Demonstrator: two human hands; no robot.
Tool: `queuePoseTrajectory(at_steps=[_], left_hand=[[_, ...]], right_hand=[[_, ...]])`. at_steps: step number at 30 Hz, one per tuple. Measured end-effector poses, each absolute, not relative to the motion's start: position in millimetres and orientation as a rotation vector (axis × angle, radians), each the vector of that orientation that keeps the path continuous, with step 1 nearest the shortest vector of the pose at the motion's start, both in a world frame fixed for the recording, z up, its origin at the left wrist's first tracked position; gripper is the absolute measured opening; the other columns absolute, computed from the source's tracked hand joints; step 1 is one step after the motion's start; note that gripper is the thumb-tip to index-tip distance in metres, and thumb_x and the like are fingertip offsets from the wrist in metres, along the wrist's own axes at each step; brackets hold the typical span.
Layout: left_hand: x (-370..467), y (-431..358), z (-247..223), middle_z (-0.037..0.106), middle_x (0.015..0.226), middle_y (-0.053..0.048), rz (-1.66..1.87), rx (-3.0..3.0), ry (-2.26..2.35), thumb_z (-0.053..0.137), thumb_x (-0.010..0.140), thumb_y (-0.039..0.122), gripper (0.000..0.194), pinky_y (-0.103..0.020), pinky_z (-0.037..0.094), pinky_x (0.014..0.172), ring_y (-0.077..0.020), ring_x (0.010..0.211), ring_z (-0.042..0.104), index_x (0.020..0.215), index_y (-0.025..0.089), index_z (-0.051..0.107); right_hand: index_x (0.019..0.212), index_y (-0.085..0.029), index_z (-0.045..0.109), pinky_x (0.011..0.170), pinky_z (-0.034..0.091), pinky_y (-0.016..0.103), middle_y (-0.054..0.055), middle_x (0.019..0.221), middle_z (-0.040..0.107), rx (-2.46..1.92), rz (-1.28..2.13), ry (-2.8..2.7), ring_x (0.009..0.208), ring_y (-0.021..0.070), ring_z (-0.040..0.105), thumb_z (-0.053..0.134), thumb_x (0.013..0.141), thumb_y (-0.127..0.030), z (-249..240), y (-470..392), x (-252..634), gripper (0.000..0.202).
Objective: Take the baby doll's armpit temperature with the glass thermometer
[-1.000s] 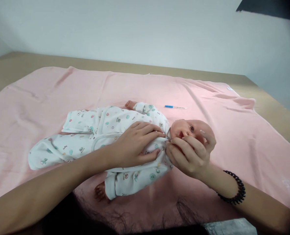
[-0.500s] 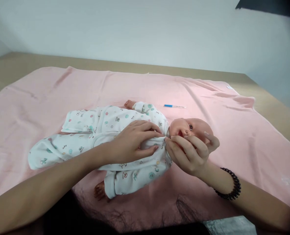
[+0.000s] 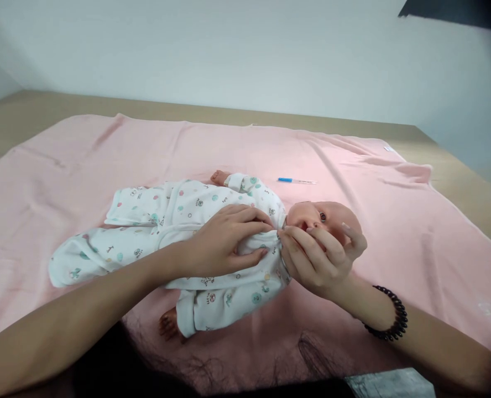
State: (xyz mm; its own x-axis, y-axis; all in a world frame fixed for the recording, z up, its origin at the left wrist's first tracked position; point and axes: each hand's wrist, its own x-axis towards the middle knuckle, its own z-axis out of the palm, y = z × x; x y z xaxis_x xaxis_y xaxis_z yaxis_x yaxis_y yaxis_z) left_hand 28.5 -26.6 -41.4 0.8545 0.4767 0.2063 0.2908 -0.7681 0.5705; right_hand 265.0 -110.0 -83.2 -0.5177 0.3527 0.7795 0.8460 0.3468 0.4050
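A baby doll (image 3: 340, 214) lies on its back, head to the right, dressed in a white printed shirt (image 3: 223, 293) and matching trousers (image 3: 104, 257). Over the doll's chest rests my left hand (image 3: 229, 237), its fingers stretched across the shirt and its thumb apart from them. Close to the doll's chin, my right hand (image 3: 318, 257) pinches the shirt's collar edge between thumb and fingertips, with its little finger raised. That hand covers part of the doll's cheek and neck. What lies under my left palm is hidden.
A pink blanket (image 3: 146, 149) with folds spreads under the doll on a wooden table (image 3: 469, 171). Beyond the doll lies a thermometer (image 3: 297, 181) with a blue end. A pale wall stands behind. At the bottom right a shiny grey item (image 3: 390, 384) shows.
My right hand has shifted very slightly left at the collar, keeping its pinch. My left hand and the doll look nearly unchanged.
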Motion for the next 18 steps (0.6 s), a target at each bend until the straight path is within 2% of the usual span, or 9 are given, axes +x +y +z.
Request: queuePoseTrajectory(at_steps=[8,14,18], left_hand=[[28.4,-24.7,-43.0,0.068,0.132,-0.004,0.472,2.476,0.525,0.065,0.100,0.031,0.028,-0.039,0.041,0.107,-0.0219,0.122,0.060,0.126,0.023,0.068],[27.4,-23.7,-43.9,0.068,0.129,-0.003,0.480,2.438,0.528,0.064,0.102,0.034,0.026,-0.038,0.041,0.107,-0.0210,0.121,0.060,0.126,0.023,0.069],[28.7,-24.3,-43.4,0.068,0.125,-0.003,0.465,2.397,0.567,0.061,0.104,0.034,0.024,-0.037,0.042,0.104,-0.0206,0.118,0.060,0.123,0.023,0.071]], right_hand=[[0.095,-0.024,0.080,0.118,0.037,0.048,-0.006,0.103,0.079,-0.992,-1.088,-1.958,0.097,0.0159,0.063,0.087,0.085,-0.024,-88.5,-106.7,261.3,0.013],[0.096,-0.024,0.080,0.122,0.036,0.049,-0.007,0.105,0.079,-0.953,-1.051,-1.998,0.099,0.0142,0.063,0.081,0.093,-0.019,-87.5,-106.7,261.7,0.006],[0.097,-0.024,0.080,0.123,0.036,0.049,-0.007,0.106,0.079,-0.948,-1.052,-2.006,0.099,0.0130,0.064,0.076,0.096,-0.015,-85.3,-107.6,262.0,0.009]])
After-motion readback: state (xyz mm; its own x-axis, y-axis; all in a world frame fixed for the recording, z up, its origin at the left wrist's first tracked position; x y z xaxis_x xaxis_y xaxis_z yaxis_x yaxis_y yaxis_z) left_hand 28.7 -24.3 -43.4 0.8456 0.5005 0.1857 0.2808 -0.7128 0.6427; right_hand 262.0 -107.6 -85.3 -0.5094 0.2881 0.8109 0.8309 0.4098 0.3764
